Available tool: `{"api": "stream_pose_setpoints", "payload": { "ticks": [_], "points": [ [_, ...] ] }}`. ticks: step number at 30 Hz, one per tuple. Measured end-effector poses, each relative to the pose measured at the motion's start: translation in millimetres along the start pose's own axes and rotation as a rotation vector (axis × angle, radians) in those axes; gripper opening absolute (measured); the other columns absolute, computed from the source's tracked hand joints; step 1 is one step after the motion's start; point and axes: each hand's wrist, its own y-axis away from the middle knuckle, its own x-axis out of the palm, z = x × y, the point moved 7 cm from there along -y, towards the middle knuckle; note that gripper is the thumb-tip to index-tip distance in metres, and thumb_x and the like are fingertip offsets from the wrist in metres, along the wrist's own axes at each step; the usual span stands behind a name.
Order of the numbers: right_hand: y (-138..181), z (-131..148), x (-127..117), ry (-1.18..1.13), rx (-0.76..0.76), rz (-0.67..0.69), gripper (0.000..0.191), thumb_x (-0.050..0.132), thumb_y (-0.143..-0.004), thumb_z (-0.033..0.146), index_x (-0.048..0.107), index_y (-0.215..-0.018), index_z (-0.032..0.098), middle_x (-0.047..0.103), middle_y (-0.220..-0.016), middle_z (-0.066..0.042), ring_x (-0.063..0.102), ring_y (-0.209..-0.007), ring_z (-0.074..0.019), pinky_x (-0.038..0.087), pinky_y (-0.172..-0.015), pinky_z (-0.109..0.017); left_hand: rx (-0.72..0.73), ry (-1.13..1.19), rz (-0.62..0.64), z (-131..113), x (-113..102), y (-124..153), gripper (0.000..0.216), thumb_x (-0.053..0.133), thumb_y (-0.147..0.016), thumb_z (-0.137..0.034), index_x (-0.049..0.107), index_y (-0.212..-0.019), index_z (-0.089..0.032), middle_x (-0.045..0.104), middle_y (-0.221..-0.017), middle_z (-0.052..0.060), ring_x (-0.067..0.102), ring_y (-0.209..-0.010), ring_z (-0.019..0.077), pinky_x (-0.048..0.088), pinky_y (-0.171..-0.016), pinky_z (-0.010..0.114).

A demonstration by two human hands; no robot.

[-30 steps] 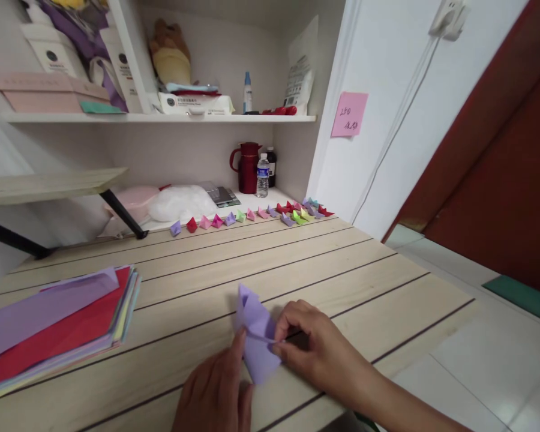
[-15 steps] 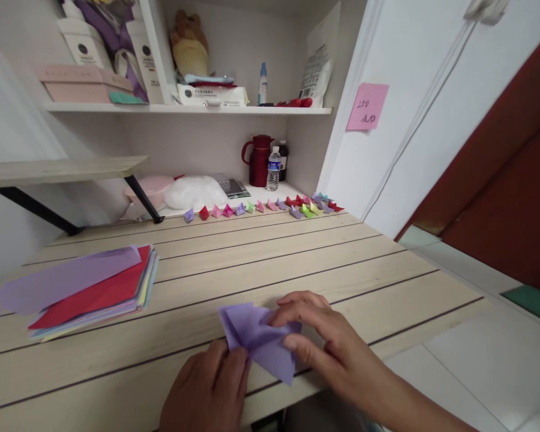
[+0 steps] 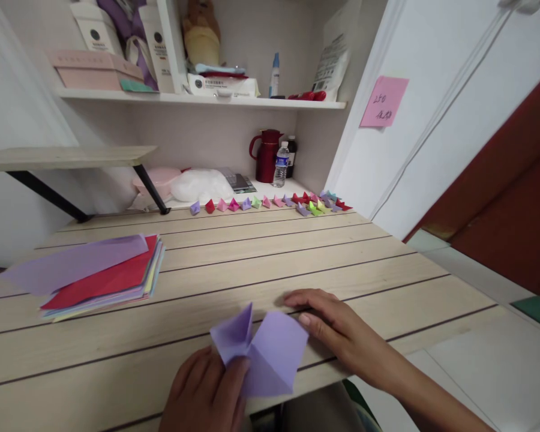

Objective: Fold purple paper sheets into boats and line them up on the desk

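A partly folded sheet of purple origami paper (image 3: 276,351) is near the table's front edge, with one pointed flap standing up on its left. My left hand (image 3: 209,384) pinches its lower left side between thumb and fingers. To the right, my right hand (image 3: 330,324) has its fingers stretched out and apart; the thumb tip is at the paper's right corner, and whether it touches I cannot tell. Whatever lies under the left fingers is hidden.
A stack of coloured paper (image 3: 112,276) lies on the left of the slatted table (image 3: 216,258). Several small folded paper boats (image 3: 256,203) line the back edge. Behind them are a red jug (image 3: 267,157) and a water bottle (image 3: 281,165). A small raised shelf (image 3: 67,156) stands at left.
My right hand has drawn back from the paper to the right. The paper's right side has opened into a broad flat panel, and its left flap stands higher. The camera view has shifted slightly.
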Motion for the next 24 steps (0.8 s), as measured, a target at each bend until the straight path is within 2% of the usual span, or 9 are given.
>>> {"api": "stream_pose_setpoints", "payload": {
  "ticks": [3, 7, 11, 15, 17, 20, 22, 24],
  "points": [
    [2, -9, -2, -0.011, 0.054, -0.036, 0.028, 0.053, -0.099, 0.036, 0.061, -0.125, 0.032, 0.065, -0.128, -0.005, 0.056, -0.121, -0.0281, 0.041, -0.106, -0.049, 0.023, -0.009, -0.004, -1, 2, 8, 0.038, 0.049, -0.078, -0.016, 0.059, -0.113, -0.024, 0.072, -0.086, -0.001, 0.067, -0.081, 0.0187, 0.049, -0.082, 0.035],
    [4, -16, -4, -0.034, 0.045, -0.027, 0.032, 0.053, -0.098, 0.029, 0.060, -0.128, 0.032, 0.064, -0.129, -0.006, 0.059, -0.119, -0.0272, 0.045, -0.104, -0.048, -0.135, -0.036, 0.000, 5, 4, 17, 0.050, 0.047, -0.070, -0.012, 0.060, -0.115, -0.027, 0.071, -0.090, 0.003, 0.064, -0.089, 0.0238, 0.042, -0.093, 0.045],
    [4, 1, 1, 0.047, -0.107, 0.066, 0.033, 0.050, -0.100, 0.026, 0.061, -0.130, 0.032, 0.062, -0.133, -0.007, 0.054, -0.125, -0.0264, 0.041, -0.108, -0.047, -0.116, -0.001, 0.020, 1, 5, 17, 0.058, 0.054, -0.069, -0.016, 0.058, -0.125, -0.029, 0.068, -0.095, 0.003, 0.061, -0.092, 0.0240, 0.046, -0.088, 0.043],
    [7, 29, 20, 0.143, -0.271, 0.224, 0.037, 0.046, -0.101, 0.024, 0.060, -0.133, 0.035, 0.056, -0.140, -0.005, 0.047, -0.132, -0.0253, 0.037, -0.110, -0.047, -0.267, -0.012, 0.020, 6, 6, 16, 0.058, 0.054, -0.066, -0.011, 0.059, -0.120, -0.031, 0.069, -0.099, 0.004, 0.060, -0.100, 0.0277, 0.045, -0.091, 0.047],
    [7, 37, 28, 0.172, -0.321, 0.261, 0.040, 0.051, -0.100, 0.027, 0.055, -0.138, 0.036, 0.058, -0.139, -0.005, 0.048, -0.131, -0.0263, 0.036, -0.110, -0.048, -0.240, 0.011, 0.024, 5, 7, 16, 0.059, 0.056, -0.066, -0.013, 0.057, -0.122, -0.031, 0.070, -0.102, 0.003, 0.061, -0.102, 0.0278, 0.047, -0.090, 0.045],
    [7, 40, 39, 0.215, -0.365, 0.315, 0.052, 0.062, -0.095, 0.042, 0.049, -0.144, 0.036, 0.058, -0.141, -0.005, 0.045, -0.134, -0.0292, 0.031, -0.114, -0.050, -0.173, 0.054, 0.053, 5, 11, 20, 0.056, 0.058, -0.067, -0.017, 0.054, -0.121, -0.028, 0.070, -0.105, 0.004, 0.064, -0.099, 0.0255, 0.052, -0.086, 0.041],
    [7, 39, 43, 0.250, -0.366, 0.337, 0.054, 0.064, -0.092, 0.049, 0.051, -0.142, 0.036, 0.056, -0.144, -0.004, 0.043, -0.136, -0.0308, 0.028, -0.116, -0.051, -0.212, 0.059, 0.040, 11, 11, 23, 0.055, 0.055, -0.068, -0.015, 0.052, -0.122, -0.024, 0.069, -0.110, 0.008, 0.065, -0.101, 0.0260, 0.054, -0.084, 0.041],
    [7, 37, 46, 0.287, -0.361, 0.344, 0.051, 0.062, -0.093, 0.051, 0.053, -0.140, 0.037, 0.055, -0.146, -0.003, 0.041, -0.138, -0.0314, 0.025, -0.117, -0.052, -0.309, 0.073, 0.012, 17, 9, 24, 0.059, 0.052, -0.070, -0.012, 0.046, -0.129, -0.017, 0.062, -0.124, 0.016, 0.061, -0.112, 0.0288, 0.055, -0.086, 0.043]
  ]
}}
